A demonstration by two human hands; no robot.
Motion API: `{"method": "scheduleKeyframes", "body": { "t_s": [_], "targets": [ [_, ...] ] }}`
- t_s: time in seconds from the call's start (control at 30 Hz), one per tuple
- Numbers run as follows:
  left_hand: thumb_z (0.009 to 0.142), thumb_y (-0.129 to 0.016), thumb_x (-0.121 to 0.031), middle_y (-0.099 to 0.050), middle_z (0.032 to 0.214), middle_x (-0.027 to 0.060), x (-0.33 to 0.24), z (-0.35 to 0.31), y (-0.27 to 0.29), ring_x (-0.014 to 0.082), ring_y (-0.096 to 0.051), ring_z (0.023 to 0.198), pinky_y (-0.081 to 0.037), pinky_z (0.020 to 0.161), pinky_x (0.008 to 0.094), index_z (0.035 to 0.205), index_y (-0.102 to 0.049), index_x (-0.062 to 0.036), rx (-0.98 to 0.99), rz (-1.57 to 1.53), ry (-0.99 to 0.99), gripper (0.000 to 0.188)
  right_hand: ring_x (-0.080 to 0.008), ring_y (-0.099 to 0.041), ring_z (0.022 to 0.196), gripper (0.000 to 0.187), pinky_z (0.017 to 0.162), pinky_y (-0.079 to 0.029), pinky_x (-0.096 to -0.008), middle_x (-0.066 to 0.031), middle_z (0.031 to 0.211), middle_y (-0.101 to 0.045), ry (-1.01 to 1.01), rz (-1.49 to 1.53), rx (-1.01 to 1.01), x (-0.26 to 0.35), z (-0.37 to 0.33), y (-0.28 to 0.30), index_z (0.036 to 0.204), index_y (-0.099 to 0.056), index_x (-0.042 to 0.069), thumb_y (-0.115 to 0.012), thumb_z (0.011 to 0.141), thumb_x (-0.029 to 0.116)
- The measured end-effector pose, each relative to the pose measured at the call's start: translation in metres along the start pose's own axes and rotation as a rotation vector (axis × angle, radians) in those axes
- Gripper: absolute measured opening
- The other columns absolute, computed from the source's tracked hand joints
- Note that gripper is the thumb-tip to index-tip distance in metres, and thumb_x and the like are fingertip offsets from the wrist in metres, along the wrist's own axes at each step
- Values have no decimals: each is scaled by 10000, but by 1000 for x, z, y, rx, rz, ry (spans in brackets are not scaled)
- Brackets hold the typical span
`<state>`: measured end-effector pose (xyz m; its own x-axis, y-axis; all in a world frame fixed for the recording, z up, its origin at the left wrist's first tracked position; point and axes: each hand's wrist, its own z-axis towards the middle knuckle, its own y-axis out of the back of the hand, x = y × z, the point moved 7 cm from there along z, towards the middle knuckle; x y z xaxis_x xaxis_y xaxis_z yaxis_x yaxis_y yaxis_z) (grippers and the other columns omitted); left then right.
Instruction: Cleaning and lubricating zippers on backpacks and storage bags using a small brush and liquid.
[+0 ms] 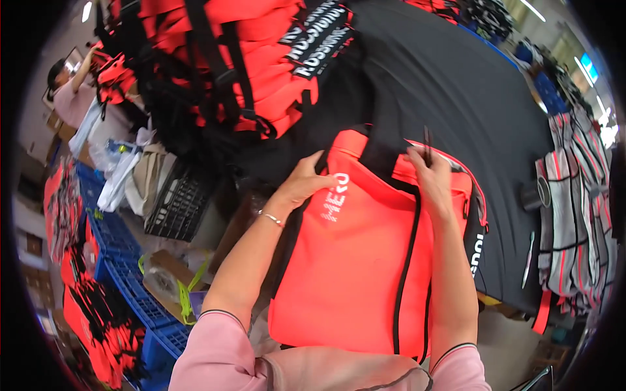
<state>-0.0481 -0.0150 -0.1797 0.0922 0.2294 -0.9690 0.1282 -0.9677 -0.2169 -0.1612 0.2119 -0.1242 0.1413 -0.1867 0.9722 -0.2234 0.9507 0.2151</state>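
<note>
An orange-red bag (345,274) with black trim and white print lies in front of me, its upper end on the black-covered table. My left hand (305,181) grips its upper left edge, with the thumb on the printed face and the fingers partly hidden. At the upper right, my right hand (430,176) is closed by the bag's orange flap. A thin, dark, two-pronged tool (428,144) sticks up from its fingers; I cannot tell its exact kind. Between my hands, a wide black strap (379,140) runs up from the bag's top.
A tall stack of orange-red bags (254,65) with black straps stands at the far left. Grey bags (567,221) lie to the right beside a dark cup (535,194) and a thin white tool (528,260). Blue crates (134,287) line the left, where another person (72,98) works.
</note>
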Motion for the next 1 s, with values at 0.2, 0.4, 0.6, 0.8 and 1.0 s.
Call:
{"method": "scheduleKeyframes", "body": {
  "t_s": [0.2,0.4,0.6,0.8,1.0],
  "targets": [
    [749,-694,-15,-610,1223,170,8,-3,-9,217,-616,1105,-504,948,327,1398,-418,38,-42,81,21,707,-81,-530,731,363,683,-449,-248,-2,802,-597,-49,-186,-126,-25,21,-11,1068,-637,-58,-711,872,239],
    [688,-608,40,-500,1381,92,-29,-25,-61,365,-335,1369,-322,1102,470,1241,-601,-111,-85,1370,-710,573,-73,-411,611,253,564,-363,-281,42,698,-508,-182,202,20,-47,20,-21,797,-632,29,-756,824,248],
    [653,-542,102,-603,951,47,-30,-32,-51,318,-511,1129,-379,1075,448,878,-631,-62,-109,1182,-796,293,-71,-379,610,274,565,-329,-279,51,640,-480,-202,250,13,-42,17,-29,698,-622,38,-755,821,243],
    [632,-494,118,-608,815,65,-40,-20,-46,252,-594,893,-364,1111,448,804,-628,-34,-125,1042,-805,266,-88,-394,578,305,560,-340,-308,35,586,-470,-262,157,-43,-52,32,-28,660,-612,16,-749,812,241],
    [823,-570,-48,-653,810,89,-47,-5,-33,256,-579,904,-422,1015,400,872,-694,-60,-153,989,-691,134,-113,-422,564,349,561,-363,-328,-2,569,-480,-227,78,-25,-59,37,-30,669,-607,3,-718,840,286]
  ]
}}
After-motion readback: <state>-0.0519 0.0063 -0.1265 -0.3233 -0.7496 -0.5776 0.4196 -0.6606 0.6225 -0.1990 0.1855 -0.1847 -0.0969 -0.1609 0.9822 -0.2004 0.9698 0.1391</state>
